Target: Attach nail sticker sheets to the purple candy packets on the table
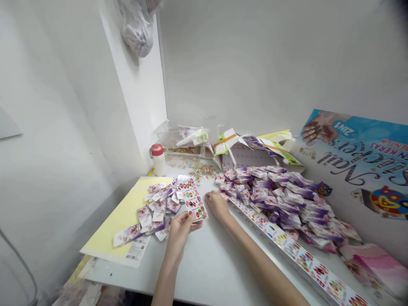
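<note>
My left hand (182, 225) is closed around the lower end of a nail sticker sheet (192, 199) printed with red, green and patterned nail shapes, with the thumb on its front. Just right of the sheet, my right hand (218, 205) has its fingers curled together over the table; whatever they may pinch is too small to make out. Left of the sheet lies a loose pile of flat purple-and-white packets (159, 210). Beyond my right hand, a long strip of sticker sheets (280, 238) runs toward the front right, beside a heap of small purple-and-white boxes (287, 195).
A yellow sheet (105, 236) lies under the packets. A red-capped bottle (158, 160) stands by the wall. Small colourful pieces (204, 171) are scattered near a clear plastic container (185, 149). An open carton (251, 155) sits behind; a large printed box (357, 170) fills the right.
</note>
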Demonstrator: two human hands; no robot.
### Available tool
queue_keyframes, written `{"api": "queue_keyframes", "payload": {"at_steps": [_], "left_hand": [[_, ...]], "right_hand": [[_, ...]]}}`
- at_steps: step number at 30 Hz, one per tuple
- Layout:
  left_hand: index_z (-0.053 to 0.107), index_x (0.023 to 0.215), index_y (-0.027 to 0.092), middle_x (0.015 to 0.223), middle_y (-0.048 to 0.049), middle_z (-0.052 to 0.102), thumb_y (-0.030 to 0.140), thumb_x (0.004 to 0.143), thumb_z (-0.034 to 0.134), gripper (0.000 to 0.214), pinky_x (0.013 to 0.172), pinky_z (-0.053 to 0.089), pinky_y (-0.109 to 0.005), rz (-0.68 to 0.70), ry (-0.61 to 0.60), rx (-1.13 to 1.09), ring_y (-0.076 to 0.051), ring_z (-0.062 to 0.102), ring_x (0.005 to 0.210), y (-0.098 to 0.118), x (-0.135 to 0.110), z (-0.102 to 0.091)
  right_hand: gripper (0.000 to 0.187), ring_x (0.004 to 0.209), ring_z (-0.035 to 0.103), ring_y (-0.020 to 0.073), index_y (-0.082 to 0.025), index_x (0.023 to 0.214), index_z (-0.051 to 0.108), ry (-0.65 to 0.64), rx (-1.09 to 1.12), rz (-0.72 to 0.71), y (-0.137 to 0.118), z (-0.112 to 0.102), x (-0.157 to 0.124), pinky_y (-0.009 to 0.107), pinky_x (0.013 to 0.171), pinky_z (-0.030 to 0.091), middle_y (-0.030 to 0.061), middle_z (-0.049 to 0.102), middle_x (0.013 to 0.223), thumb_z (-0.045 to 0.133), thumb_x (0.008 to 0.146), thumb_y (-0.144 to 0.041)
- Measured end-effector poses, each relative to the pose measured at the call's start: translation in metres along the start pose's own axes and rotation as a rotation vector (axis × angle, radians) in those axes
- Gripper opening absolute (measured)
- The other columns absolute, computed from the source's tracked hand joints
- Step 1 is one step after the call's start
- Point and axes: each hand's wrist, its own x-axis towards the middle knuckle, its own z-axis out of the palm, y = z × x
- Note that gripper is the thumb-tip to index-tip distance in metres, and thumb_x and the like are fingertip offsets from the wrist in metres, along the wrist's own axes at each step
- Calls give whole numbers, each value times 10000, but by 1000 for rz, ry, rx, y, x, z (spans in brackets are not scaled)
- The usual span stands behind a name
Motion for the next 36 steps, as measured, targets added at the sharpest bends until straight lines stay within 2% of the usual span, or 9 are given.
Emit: {"api": "queue_keyframes", "payload": {"at_steps": [3,8,13,17,21,23,27,32,36], "left_hand": [[657,773,107,763,-66,711,408,679,719,321,714,572,-299,-8,13,29,-186,680,734,-2,1,3],[596,1038,165,807,-55,723,338,613,769,491,654,566,-306,7,18,38,-204,693,720,-10,4,7],[684,768,152,746,-35,707,233,628,667,163,541,506,-220,76,23,80,-161,659,631,-21,8,-3],[705,757,150,690,-23,704,192,602,634,175,482,458,-193,32,55,33,-139,631,557,-28,11,-9],[708,906,149,904,-70,728,225,611,730,305,706,531,-250,-20,14,20,-174,674,767,-29,12,-4],[704,927,142,954,-84,720,296,651,740,318,783,528,-270,-31,0,40,-173,674,810,-27,12,0],[699,813,111,810,-76,714,406,677,714,325,674,554,-258,-19,49,120,-152,663,667,-27,11,6],[620,1047,151,820,-38,705,301,611,742,477,544,559,-244,31,110,120,-118,630,546,-29,13,4],[646,851,125,744,-36,691,328,628,699,306,466,543,-221,34,156,170,-121,627,490,-32,18,-1]], "right_hand": [[246,976,548,215,-164,1008,649,73,84,-48,7,2,-18,281,833,388,94,652,999,465,856,-109],[318,936,550,214,-166,996,653,177,223,-91,15,6,-37,314,837,399,82,666,967,439,798,-39],[371,832,588,201,-158,984,653,226,331,-70,22,5,-42,301,766,443,62,678,833,416,741,-11],[369,805,601,188,-161,974,652,221,373,-74,26,1,-44,292,755,457,54,675,849,438,716,-8],[316,1035,535,230,-176,1041,644,216,375,-132,27,-3,-48,339,891,416,91,629,1073,534,758,-90],[318,1077,506,248,-168,1083,635,181,377,-142,26,-6,-49,355,919,394,107,617,1104,582,771,-135],[186,1004,531,244,-174,951,689,107,415,-108,23,-9,-49,345,905,384,85,654,965,601,788,-159],[196,824,581,217,-147,924,700,102,506,-21,24,-7,-45,322,778,432,87,659,858,592,760,-140],[206,731,604,188,-126,920,704,72,648,17,20,-19,-45,298,693,456,89,686,826,584,780,-218]]}}
